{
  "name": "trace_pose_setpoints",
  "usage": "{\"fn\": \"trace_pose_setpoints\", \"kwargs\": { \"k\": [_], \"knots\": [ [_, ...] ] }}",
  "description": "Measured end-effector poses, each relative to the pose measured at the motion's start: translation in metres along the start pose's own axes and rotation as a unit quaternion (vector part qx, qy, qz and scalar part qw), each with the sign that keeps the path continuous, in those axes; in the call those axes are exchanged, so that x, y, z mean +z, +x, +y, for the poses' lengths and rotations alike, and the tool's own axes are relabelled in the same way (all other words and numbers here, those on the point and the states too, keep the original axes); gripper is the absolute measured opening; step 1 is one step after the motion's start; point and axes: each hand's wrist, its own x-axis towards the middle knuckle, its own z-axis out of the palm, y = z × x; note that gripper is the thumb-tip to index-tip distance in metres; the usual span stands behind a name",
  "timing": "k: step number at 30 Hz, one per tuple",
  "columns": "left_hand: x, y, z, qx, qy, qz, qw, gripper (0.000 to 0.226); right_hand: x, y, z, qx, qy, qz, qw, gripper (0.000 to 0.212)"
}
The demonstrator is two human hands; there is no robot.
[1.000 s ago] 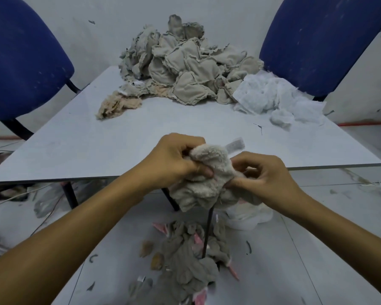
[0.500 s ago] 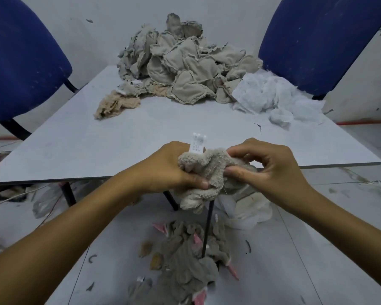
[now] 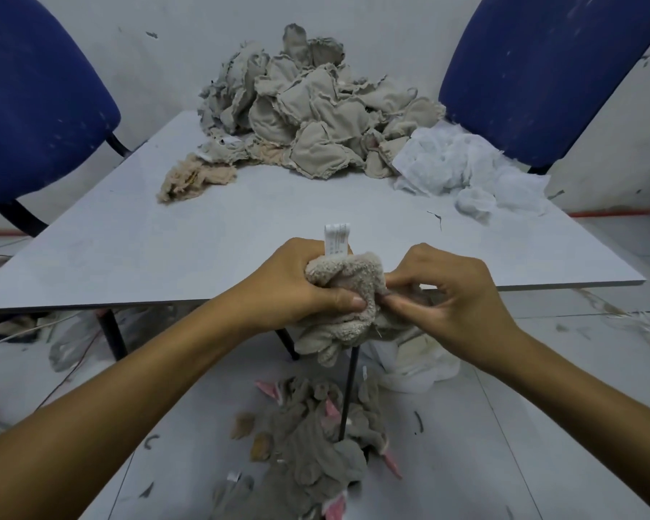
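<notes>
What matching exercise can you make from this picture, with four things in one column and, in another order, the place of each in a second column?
Things:
1. plush piece
2. label
3. beige pile
4. grey heap

Places:
a. on the floor
b. gripped by the left hand and pinched by the right hand
c. at the far end of the table
d. sticking up from the plush piece

Pairs: 1-b, 2-d, 3-c, 4-a.

The plush piece [image 3: 348, 294] turns, its white label [image 3: 336, 239] swinging from beside the right hand [image 3: 447, 290] to upright above the left hand [image 3: 297, 283].
</notes>
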Motion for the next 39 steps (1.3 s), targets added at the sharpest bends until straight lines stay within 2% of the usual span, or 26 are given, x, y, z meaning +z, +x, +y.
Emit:
{"fn": "trace_pose_setpoints", "kwargs": {
  "k": [3,5,7,8,10,12,15,19,22,24,27,30,32,35,37,39],
  "knots": [
    [0.000,-0.001,0.007,0.053,-0.093,0.052,0.993,0.010,-0.005,0.003,-0.004,-0.021,-0.025,0.067,0.997,0.013],
    [-0.003,0.003,0.009,0.098,-0.087,0.096,0.987,0.012,-0.005,0.006,-0.005,-0.040,-0.038,0.092,0.994,0.011],
    [-0.002,0.004,0.008,0.119,-0.047,0.079,0.989,0.014,-0.002,0.005,-0.004,-0.043,-0.056,0.076,0.995,0.010],
    [0.000,0.004,0.004,0.112,-0.028,0.057,0.992,0.014,0.001,0.002,-0.003,-0.038,-0.064,0.060,0.995,0.011],
    [0.003,0.002,-0.005,0.084,0.014,0.031,0.996,0.031,0.009,-0.006,-0.002,-0.018,-0.063,0.036,0.997,0.014],
    [0.005,0.002,-0.012,0.073,0.056,0.035,0.995,0.042,0.014,-0.012,-0.002,0.009,-0.042,0.035,0.998,0.014],
    [0.005,0.004,-0.019,0.053,0.110,0.031,0.992,0.027,0.016,-0.012,-0.001,0.027,-0.041,0.017,0.999,0.012],
    [0.008,0.004,-0.021,0.022,0.154,0.020,0.988,0.023,0.017,-0.014,-0.003,0.041,-0.055,-0.012,0.998,0.013],
    [0.008,0.007,-0.019,0.004,0.197,0.009,0.980,0.042,0.015,-0.015,-0.005,0.047,-0.057,-0.028,0.997,0.016],
    [0.006,0.006,-0.015,0.001,0.211,-0.009,0.977,0.045,0.014,-0.016,-0.004,0.052,-0.033,-0.031,0.998,0.014],
    [0.001,0.003,-0.009,0.017,0.157,-0.024,0.987,0.032,0.011,-0.015,-0.004,0.041,-0.021,0.007,0.999,0.018],
    [-0.005,0.000,-0.002,0.042,0.070,0.030,0.996,0.026,0.007,-0.009,-0.004,0.032,-0.031,0.077,0.996,0.023],
    [-0.005,-0.001,-0.006,0.034,0.154,-0.003,0.988,0.019,0.009,-0.008,-0.006,0.013,-0.041,0.034,0.999,0.022],
    [0.003,-0.001,-0.014,-0.002,0.298,-0.064,0.952,0.007,0.018,-0.015,-0.006,0.017,-0.034,-0.024,0.999,0.021],
    [0.004,0.001,-0.015,-0.006,0.331,-0.072,0.941,0.006,0.016,-0.014,-0.005,0.022,-0.038,-0.030,0.999,0.022],
    [0.001,0.003,-0.012,0.001,0.318,-0.076,0.945,0.007,0.009,-0.007,-0.005,0.024,-0.028,-0.057,0.998,0.020]
  ]
}}
